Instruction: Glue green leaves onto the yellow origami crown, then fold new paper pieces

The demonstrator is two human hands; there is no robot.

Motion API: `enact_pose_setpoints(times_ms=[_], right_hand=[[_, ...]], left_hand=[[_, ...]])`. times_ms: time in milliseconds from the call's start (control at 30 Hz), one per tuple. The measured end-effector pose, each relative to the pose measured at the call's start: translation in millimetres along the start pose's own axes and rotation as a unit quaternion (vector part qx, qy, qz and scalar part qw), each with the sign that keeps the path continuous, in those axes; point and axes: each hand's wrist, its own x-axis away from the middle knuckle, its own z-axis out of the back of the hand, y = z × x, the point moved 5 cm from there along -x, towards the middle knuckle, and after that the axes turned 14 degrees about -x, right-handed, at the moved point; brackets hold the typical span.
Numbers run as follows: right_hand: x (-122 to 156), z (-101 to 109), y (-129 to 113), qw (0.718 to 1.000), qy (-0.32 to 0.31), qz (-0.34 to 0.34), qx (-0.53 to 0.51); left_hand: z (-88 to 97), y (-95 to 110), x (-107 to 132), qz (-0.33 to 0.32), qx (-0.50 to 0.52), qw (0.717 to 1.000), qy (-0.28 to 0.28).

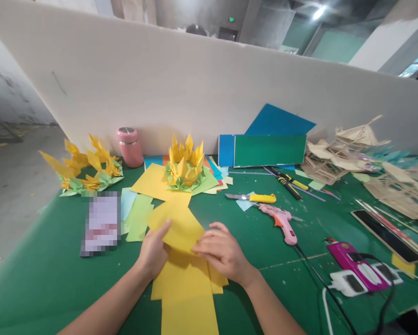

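Note:
My left hand [153, 253] and my right hand [222, 251] both grip a folded yellow paper sheet [181, 230] held just above a stack of yellow sheets [188, 288] on the green table [48, 279]. The left thumb lies on top of the sheet's left edge. The right fingers pinch its right corner. A finished yellow paper flower with green leaves [185, 168] stands beyond the sheet on more yellow paper.
Two more paper flowers [86, 170] and a pink cup [129, 146] sit at the left. A yellow-handled knife [255, 198], pink glue gun [280, 221], power strip [358, 279], coloured card [269, 149] and wooden models [369, 163] lie to the right. A white partition [181, 88] stands behind.

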Motion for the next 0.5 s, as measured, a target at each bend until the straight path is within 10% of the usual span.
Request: enact_pose_setpoints(times_ms=[133, 500], right_hand=[[-9.9, 10.5, 13.3, 0.991, 0.102, -0.081, 0.026], [-78.9, -22.8, 48.7, 0.979, -0.008, -0.175, 0.103]], left_hand=[[14.9, 25.5, -7.9, -0.054, 0.074, 0.993, 0.076], [19.0, 30.7, -15.8, -0.058, 0.124, 0.991, -0.003]])
